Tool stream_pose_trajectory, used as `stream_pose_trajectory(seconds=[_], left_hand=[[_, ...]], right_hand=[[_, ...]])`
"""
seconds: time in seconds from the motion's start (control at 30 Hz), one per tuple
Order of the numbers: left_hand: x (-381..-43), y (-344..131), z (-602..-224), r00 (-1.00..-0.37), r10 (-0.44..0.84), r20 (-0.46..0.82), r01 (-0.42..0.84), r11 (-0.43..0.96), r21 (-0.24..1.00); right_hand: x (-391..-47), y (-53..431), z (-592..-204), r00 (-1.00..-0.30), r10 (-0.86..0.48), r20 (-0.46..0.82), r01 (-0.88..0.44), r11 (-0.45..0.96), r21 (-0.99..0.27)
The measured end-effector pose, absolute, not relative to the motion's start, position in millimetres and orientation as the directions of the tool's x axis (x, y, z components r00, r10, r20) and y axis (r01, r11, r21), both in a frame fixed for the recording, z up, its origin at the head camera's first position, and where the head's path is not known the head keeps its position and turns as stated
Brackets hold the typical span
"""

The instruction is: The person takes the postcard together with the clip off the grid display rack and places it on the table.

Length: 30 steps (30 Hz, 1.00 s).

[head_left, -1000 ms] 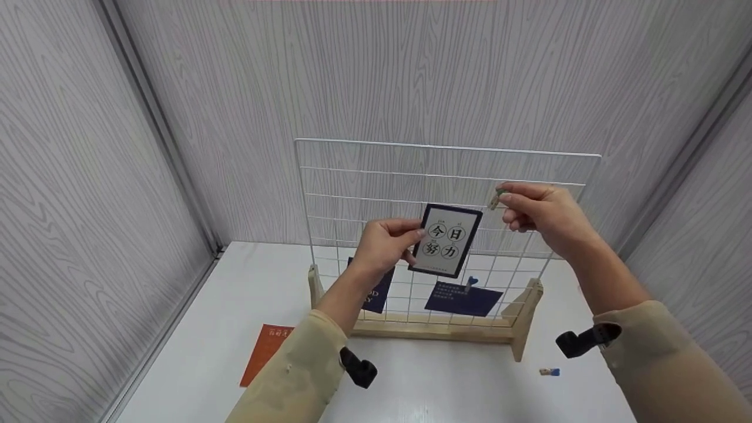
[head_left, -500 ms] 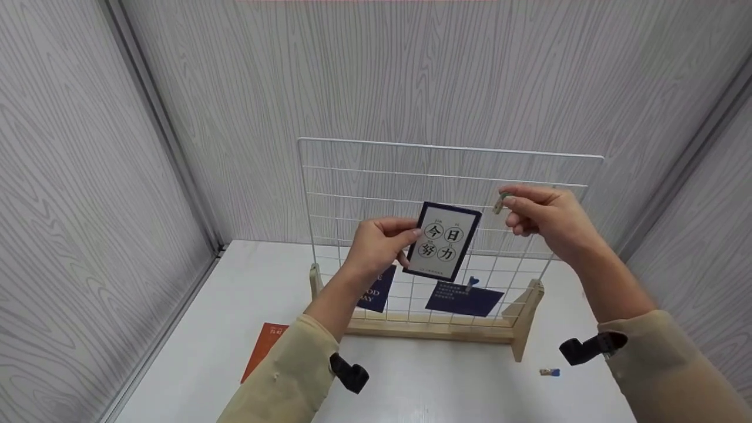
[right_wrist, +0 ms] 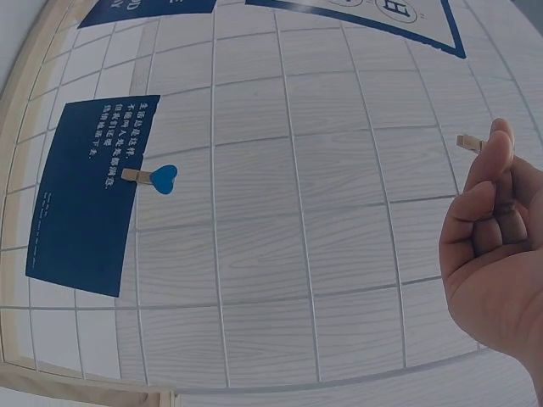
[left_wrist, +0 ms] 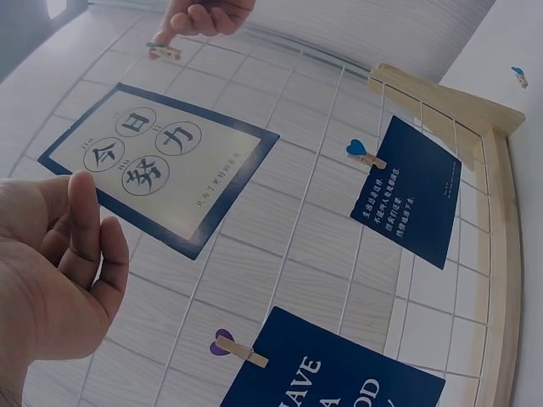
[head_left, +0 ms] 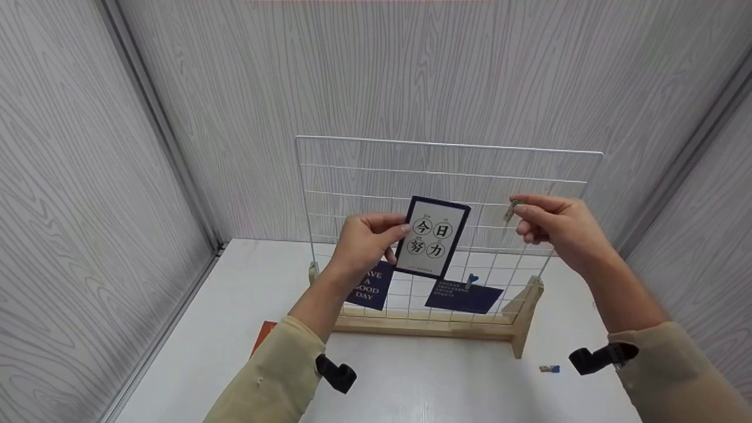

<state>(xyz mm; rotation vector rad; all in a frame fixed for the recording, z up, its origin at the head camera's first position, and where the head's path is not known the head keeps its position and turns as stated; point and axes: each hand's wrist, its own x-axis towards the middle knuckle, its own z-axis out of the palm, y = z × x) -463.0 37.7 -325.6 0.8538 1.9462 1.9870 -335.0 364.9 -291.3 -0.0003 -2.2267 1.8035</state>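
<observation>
Card (head_left: 433, 237) and wooden clip (head_left: 509, 211) now sit farther apart, pinched by left hand (head_left: 365, 244) and right hand (head_left: 561, 228) respectively; card seems unfastened, its contact with the grid (head_left: 449, 145) unclear.

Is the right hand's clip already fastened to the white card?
No, the right hand pinches that clip apart from the white card in the left hand.

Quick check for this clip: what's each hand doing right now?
Left hand: holding the white card with the dark border by its edge.
Right hand: pinching a small clothespin.
</observation>
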Motion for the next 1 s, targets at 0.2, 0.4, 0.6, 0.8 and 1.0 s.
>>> stream_pose_trajectory(seconds=[0.2,0.4,0.6,0.8,1.0], left_hand=[[-462.0,24.8,-323.5,-0.808,0.538,0.241,0.235,-0.080,0.969],[-462.4,11.5,-324.8,-0.816,0.520,0.251,0.240,-0.091,0.967],[-463.1,-2.2,-328.3,-0.845,0.487,0.220,0.218,-0.062,0.974],[-463.8,-16.0,-336.0,-0.855,0.471,0.215,0.221,-0.044,0.974],[-465.0,-27.2,-342.8,-0.850,0.482,0.212,0.231,-0.021,0.973]], right_hand=[[-326.3,371.0,-301.5,-0.961,0.165,0.223,-0.192,0.187,-0.963],[-317.3,379.6,-315.3,-0.959,0.167,0.227,-0.196,0.182,-0.963],[-307.6,388.7,-328.4,-0.961,0.180,0.210,-0.183,0.158,-0.970],[-298.5,399.3,-340.3,-0.957,0.222,0.185,-0.160,0.125,-0.979],[-289.1,409.4,-353.4,-0.953,0.248,0.172,-0.148,0.112,-0.983]])
